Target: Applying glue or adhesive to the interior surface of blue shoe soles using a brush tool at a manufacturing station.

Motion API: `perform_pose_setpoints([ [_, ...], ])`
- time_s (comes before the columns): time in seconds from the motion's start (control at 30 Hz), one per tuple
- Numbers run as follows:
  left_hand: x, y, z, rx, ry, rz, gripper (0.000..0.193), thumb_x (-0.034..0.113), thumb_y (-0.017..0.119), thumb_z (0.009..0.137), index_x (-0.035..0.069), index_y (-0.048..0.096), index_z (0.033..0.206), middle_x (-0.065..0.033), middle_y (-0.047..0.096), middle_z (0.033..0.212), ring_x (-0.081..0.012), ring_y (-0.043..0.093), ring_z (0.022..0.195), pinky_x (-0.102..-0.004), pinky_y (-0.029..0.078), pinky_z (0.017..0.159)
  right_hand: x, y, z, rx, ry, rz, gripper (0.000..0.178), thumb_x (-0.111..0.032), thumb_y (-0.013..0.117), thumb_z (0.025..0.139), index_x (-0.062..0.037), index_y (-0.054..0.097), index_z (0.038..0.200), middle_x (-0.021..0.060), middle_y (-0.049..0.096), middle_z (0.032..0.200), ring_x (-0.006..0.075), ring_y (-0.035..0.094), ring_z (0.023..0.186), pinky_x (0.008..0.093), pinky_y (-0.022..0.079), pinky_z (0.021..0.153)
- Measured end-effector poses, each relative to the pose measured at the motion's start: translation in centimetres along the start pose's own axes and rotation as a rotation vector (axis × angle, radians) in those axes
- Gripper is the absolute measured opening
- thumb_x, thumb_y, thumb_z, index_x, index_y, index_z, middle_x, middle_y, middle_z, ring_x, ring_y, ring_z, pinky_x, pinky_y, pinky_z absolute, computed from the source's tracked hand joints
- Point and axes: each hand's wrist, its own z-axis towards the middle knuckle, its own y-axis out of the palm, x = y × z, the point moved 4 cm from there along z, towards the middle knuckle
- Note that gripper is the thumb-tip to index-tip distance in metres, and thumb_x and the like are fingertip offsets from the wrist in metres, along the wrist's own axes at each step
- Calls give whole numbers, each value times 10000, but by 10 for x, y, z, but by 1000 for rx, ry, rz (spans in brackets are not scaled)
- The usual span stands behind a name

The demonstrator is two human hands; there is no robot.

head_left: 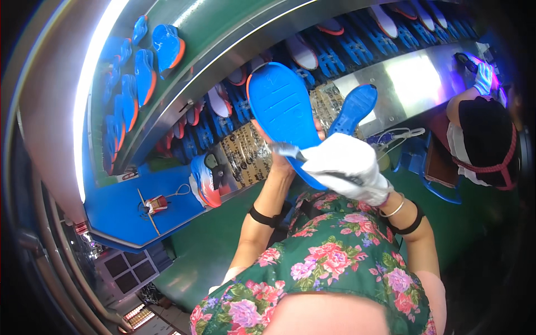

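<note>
Bare and mostly hidden, my left hand point(277, 165) grips a large blue shoe sole point(282, 106) with an orange rim from behind. Its fingertips show at the sole's two sides. In a white glove, my right hand point(343, 162) is closed around a small tool with a dark shaft and a pale, blurred tip, perhaps a brush point(286, 150). That tip lies over the lower part of the sole. Just beyond the glove is a smaller, darker blue sole-shaped piece point(357, 106); what supports it is hidden.
Blue racks point(329, 56) with several shoe parts run along the far side. More blue soles point(146, 75) stand on a green surface at left. A blue-and-orange shoe point(205, 181) sits by a blue table point(117, 209). At right, another person's gloved hand point(483, 78) works under purple light.
</note>
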Motion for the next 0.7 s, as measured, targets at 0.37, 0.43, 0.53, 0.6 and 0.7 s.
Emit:
perform_pose_setpoints([
  [0.37, 7, 2, 13, -85, 4, -42, 1112, 1009, 401, 710, 23, 564, 1197, -159, 639, 1017, -299, 615, 866, -467, 548, 758, -5, 1, -11, 8, -68, -64, 274, -59, 814, 766, -105, 790, 1035, 82, 768, 1017, 249, 718, 879, 373, 571, 761],
  [0.43, 10, 0, 17, -111, 19, -73, 1119, 1020, 409, 687, 20, 585, 1157, -152, 646, 1007, -284, 600, 875, -443, 531, 772, 3, -7, -10, 48, 44, 95, 197, -17, 812, 753, -70, 783, 940, 118, 770, 953, 249, 725, 838, 363, 579, 767],
  [0.53, 17, 0, 25, -153, 66, 28, 1105, 994, 436, 712, -13, 576, 1145, -149, 649, 1001, -276, 589, 879, -440, 528, 794, 1, -13, -8, 115, -5, -106, 220, -6, 795, 772, -65, 783, 984, 128, 763, 1016, 261, 723, 875, 368, 578, 770],
  [0.6, 18, 13, 32, -147, 80, 4, 1090, 978, 462, 721, -18, 569, 1150, -146, 648, 999, -273, 587, 886, -437, 529, 804, -1, -6, -12, 72, -109, -235, 248, -10, 792, 775, -69, 783, 1016, 127, 758, 1037, 268, 721, 896, 373, 577, 771],
  [0.7, 22, -5, 42, -209, 45, 3, 1033, 917, 565, 737, -15, 554, 1181, -132, 646, 1006, -257, 582, 919, -422, 527, 837, -6, 4, -18, 45, -136, -275, 243, -22, 805, 774, -71, 785, 1011, 119, 761, 1007, 264, 726, 890, 366, 576, 770],
])
